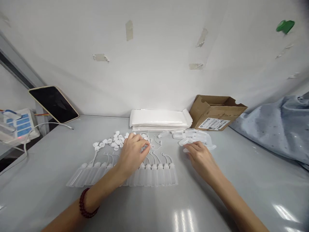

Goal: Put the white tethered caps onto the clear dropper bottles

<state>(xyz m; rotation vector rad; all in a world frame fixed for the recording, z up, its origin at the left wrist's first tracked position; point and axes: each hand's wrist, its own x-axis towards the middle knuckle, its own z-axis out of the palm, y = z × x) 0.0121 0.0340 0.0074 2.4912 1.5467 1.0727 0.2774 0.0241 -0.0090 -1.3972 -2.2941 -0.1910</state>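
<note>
My left hand point(134, 151) is above the loose white caps, its thumb and fingers drawn together. What they hold, if anything, is hidden. To its left lies a heap of white caps point(117, 141); a few pieces with thin curved tubes point(158, 143) lie on its right. Below it, a row of translucent squeeze bottles point(154, 175) lies side by side, with white tops and thin tubes pointing away from me; my forearm covers part of the row. My right hand point(200, 158) closes its fingertips on a small translucent bottle point(185, 150) at the near edge of a bottle pile point(199, 137).
A stack of white packets point(160, 120) stands against the wall, beside an opened cardboard box point(214, 112). Grey-blue cloth point(275, 129) drapes at the right. On the left are a phone point(54, 103), a white cable point(51, 123) and a power strip point(21, 125).
</note>
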